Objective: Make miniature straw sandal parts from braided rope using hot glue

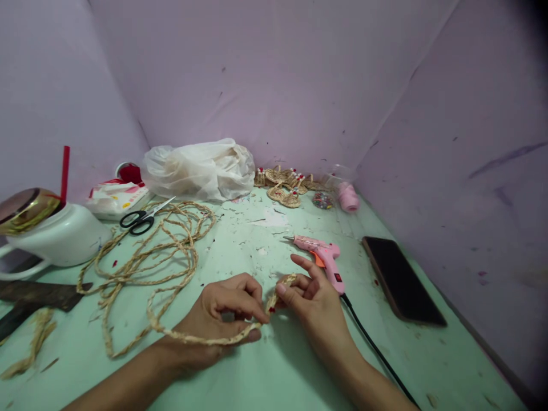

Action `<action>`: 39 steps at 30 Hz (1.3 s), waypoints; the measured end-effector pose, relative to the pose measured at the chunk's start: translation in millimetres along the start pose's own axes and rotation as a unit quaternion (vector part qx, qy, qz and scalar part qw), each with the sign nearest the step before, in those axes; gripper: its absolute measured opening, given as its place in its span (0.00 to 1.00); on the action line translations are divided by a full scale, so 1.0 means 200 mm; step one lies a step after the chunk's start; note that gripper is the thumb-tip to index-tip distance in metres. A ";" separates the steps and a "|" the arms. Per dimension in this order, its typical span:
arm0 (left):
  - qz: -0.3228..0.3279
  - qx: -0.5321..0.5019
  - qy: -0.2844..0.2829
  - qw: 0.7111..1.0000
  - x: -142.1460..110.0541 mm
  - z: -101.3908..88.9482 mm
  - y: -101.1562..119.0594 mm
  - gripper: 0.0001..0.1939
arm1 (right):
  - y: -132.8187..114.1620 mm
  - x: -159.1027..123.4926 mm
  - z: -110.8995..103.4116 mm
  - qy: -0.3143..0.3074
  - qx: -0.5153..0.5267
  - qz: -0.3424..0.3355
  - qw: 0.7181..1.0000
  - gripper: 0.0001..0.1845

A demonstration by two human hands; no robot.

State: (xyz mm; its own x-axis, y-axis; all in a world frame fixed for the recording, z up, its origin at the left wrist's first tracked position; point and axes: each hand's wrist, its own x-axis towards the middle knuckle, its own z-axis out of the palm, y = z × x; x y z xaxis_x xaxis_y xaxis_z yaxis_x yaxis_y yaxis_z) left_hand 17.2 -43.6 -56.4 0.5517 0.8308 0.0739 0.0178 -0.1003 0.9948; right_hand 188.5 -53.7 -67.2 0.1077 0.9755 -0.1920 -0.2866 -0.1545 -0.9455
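Observation:
A braided straw cord runs in loose loops from the left side of the table to my hands. My left hand pinches it between thumb and fingers near the table's middle. The short end stretch is gripped between the thumb and fingers of my right hand, whose index finger points up and away. Something small and red shows by the cord between my hands. A pink glue gun lies just beyond my right hand, its black cable trailing toward me.
Black-handled scissors rest on the loops. At left stand a white mug and a dark blade. A plastic bag, woven straw pieces, beads and pink yarn line the back. A phone lies right.

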 end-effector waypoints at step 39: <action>-0.276 -0.189 -0.026 0.942 0.06 0.04 -0.02 0.19 | -0.03 -0.03 0.04 -0.008 -0.038 -0.017 0.999 0.15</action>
State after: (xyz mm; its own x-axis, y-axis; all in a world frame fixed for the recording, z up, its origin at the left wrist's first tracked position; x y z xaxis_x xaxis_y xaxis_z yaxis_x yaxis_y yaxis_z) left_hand 31.6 -37.4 -60.8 0.5861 0.6698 -0.4558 0.0221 0.5491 0.8354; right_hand 182.5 -57.0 -59.1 0.1018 0.9826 -0.1552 -0.2100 -0.1313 -0.9689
